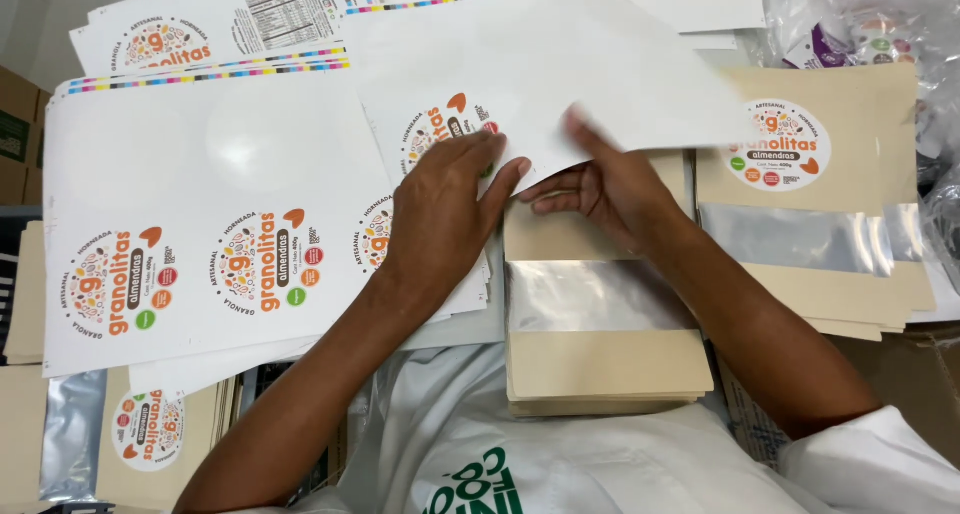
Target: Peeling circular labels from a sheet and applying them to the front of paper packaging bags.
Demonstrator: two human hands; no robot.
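So the person is leaning over a desk that's buried in packaging stuff. Their left hand (445, 209) is lying flat, palm down, on a white glossy sheet of round printed stickers (560, 84), fingers spread and relaxed, pressing the sheet rather than gripping it. The right hand (610, 189) is tucking in under the lifted edge of that same sheet, fingers loosely curled and pinching at something near the sheet's edge; it's blurred, so I can't tell exactly what's between the fingertips.

Right below both hands a neat stack of tan kraft paper pouches with clear shiny windows (600, 314) is sitting, no sticker on the top one. Off to the right, just beside it, another pile of the same kraft pouches (830, 224) is lying fanned out, and the top one is already wearing a round sticker above its window.

On the left a big white sticker sheet with a row of round orange-and-brown labels (190, 264) is covering most of the desk, with a blank circle where one has come off. More printed sheets with colour bars (210, 34) are lying behind it. One more stickered pouch (150, 434) is peeking out at the bottom left.
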